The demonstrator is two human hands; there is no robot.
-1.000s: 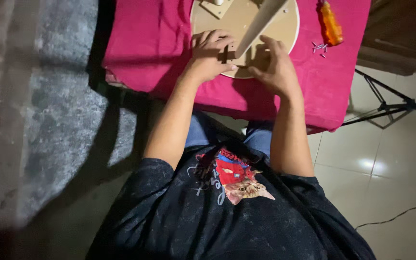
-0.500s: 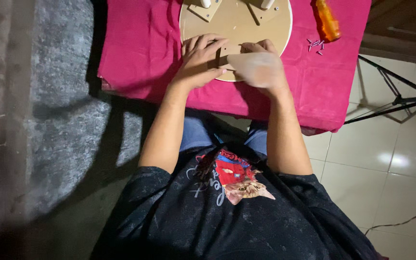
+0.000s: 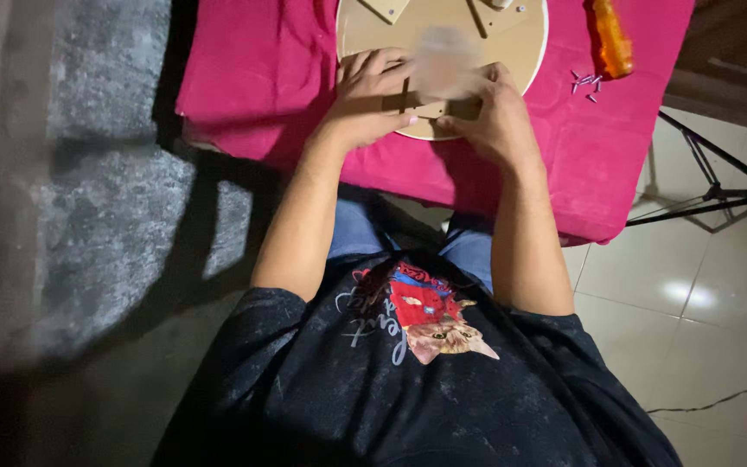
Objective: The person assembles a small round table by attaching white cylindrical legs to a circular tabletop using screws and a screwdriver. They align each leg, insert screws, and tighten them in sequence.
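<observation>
Both hands have drawn closer together on the near edge of the disc (image 3: 443,65), and the pale strip I saw slanting across it is now only a blur between them. My left hand (image 3: 373,95) presses flat, released; my right hand (image 3: 494,117) curls around something, though I cannot tell what. An orange tool (image 3: 611,39) and screws (image 3: 585,84) lie right on the pink-clothed counter (image 3: 252,78).

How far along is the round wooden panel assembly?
Done: small wooden blocks already sit on the round wooden panel. In hand: left hand and right hand press a blurred wooden piece at the panel's near edge. Left: loose screws and the orange screwdriver lie unused on the pink cloth.
</observation>
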